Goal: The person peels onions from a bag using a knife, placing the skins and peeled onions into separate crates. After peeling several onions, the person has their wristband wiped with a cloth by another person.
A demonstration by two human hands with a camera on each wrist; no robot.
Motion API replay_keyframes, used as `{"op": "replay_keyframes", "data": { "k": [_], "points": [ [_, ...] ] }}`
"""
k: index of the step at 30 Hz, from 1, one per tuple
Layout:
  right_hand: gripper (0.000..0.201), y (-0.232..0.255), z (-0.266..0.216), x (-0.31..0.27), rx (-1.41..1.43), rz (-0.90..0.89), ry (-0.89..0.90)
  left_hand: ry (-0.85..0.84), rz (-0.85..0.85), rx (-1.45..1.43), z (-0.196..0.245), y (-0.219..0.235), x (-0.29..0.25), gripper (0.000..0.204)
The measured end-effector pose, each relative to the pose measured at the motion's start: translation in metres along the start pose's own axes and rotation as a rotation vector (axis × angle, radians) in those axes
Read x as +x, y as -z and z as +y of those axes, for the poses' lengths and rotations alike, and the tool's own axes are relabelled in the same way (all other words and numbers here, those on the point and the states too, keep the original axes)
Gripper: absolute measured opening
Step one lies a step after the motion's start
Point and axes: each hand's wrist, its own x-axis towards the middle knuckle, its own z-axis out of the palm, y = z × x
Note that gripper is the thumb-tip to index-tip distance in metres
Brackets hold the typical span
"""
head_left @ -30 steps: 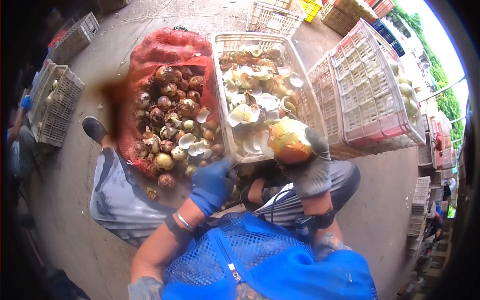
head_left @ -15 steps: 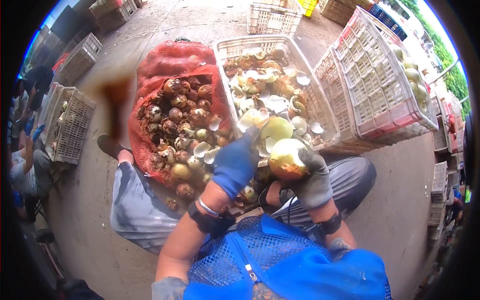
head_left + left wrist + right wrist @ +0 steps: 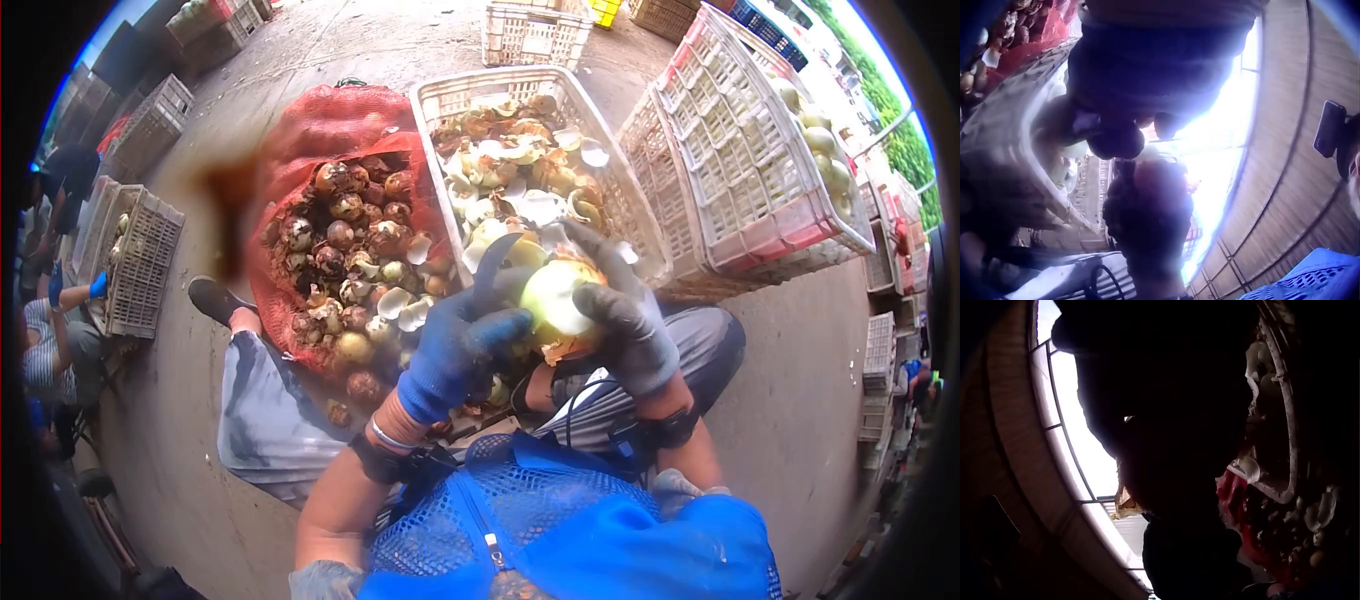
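A large onion (image 3: 562, 305), partly peeled with a pale green-white face and loose brown skin at its lower edge, is gripped by my right hand (image 3: 630, 330) in a grey glove. My left hand (image 3: 455, 340), in a blue glove with dark fingers, is at the onion's left side. Its thumb and forefinger are spread apart, the thumb tip right at the onion's edge. In the left wrist view the onion (image 3: 1157, 181) sits below the left fingertips. The right wrist view is mostly dark, with a flap of brown skin (image 3: 1125, 503) showing beside the hand.
A white crate (image 3: 440, 95) of onion peels stands ahead, beside an open red mesh sack (image 3: 330, 115) of unpeeled onions. Stacked crates (image 3: 740, 170) with peeled onions rise at the right. Another person's blue-gloved hand (image 3: 98, 286) is beside a crate (image 3: 145, 260) at far left.
The left hand drew a skin flap up from the onion, and that flap is now gone from its front. The left fingers have since spread at its side; the right hand has kept its grip.
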Motion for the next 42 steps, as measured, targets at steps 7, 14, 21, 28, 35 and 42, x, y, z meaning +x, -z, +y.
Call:
{"op": "replay_keyframes", "data": {
  "k": [7,14,21,28,35,42],
  "points": [
    [0.050,0.036,0.033,-0.030,0.691,0.092,-0.179,-0.585,0.062,0.718,-0.021,-0.021,-0.001,0.045],
    [0.049,0.042,0.066,-0.036,0.021,0.144,0.089,-0.811,0.243,1.410,-0.023,-0.008,-0.008,0.057],
    [0.065,0.021,0.037,-0.031,0.152,-0.009,-0.060,-0.739,0.306,1.498,-0.033,0.002,-0.011,0.052],
    [0.076,0.041,0.052,-0.035,0.182,0.087,-0.022,-0.621,0.126,1.134,-0.036,-0.003,0.029,0.046],
    [0.058,0.107,0.092,-0.058,0.610,-0.156,0.058,-0.096,0.175,1.146,-0.025,0.007,0.082,0.040],
    [0.081,0.025,0.006,-0.015,-0.210,-0.049,-0.072,0.043,-0.026,0.082,-0.030,0.003,0.015,0.051]
  ]
}}
